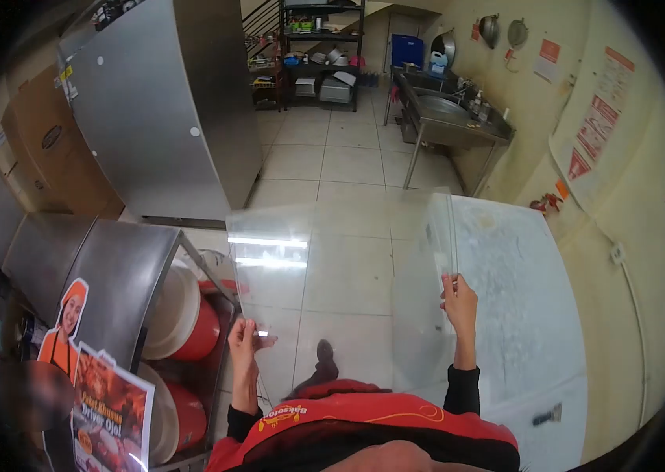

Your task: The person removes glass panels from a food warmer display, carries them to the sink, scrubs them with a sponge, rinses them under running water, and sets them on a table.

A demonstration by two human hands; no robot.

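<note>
A clear, see-through panel (pixel 348 259) is held up in front of my body, with two light streaks reflected on its left part. My left hand (pixel 245 344) is closed on its lower left edge. At its right side my right hand (pixel 458 300) grips the edge with fingers pressed together, beside the white freezer top (pixel 521 291). Whether it is one sheet or two cannot be made out. Below it my shoe (pixel 325 352) shows on the tiled floor (pixel 352 165).
On the left are a steel counter (pixel 112 267), red buckets (pixel 195 330) under it, a poster (pixel 112 405) and a tall steel cabinet (pixel 144 94). A sink table (pixel 458 130) and a shelf rack (pixel 323 63) stand further back. A dark-handled tool (pixel 547 415) lies on the freezer.
</note>
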